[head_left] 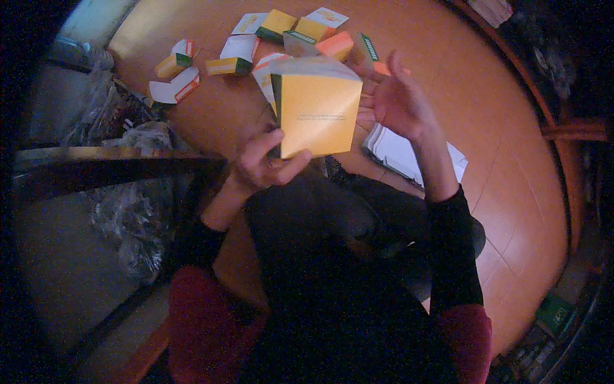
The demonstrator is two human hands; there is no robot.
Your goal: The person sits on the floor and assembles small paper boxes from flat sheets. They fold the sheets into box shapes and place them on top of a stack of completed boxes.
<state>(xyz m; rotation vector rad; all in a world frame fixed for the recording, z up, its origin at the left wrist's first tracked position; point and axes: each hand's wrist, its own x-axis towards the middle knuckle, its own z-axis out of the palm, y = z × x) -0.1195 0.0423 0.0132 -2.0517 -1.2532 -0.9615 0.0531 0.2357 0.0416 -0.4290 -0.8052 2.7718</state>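
A yellow cardboard carton (320,115) with a dark green side is held up in front of me. Its upper end looks pale and blurred, so I cannot tell whether its flaps are raised. My left hand (262,160) grips the lower left corner, thumb and fingers closed around the edge. Beside the carton's right side is my right hand (400,105), palm turned toward it with the fingers spread. Those fingertips are close to the carton's edge; whether they touch it is unclear.
Several small yellow, green and orange cartons (277,25) lie scattered on the tiled floor (492,134) beyond the carton. White flat card pieces (409,152) are stacked under my right forearm. Crumpled clear plastic (131,221) fills the left side. A green box (555,315) sits at lower right.
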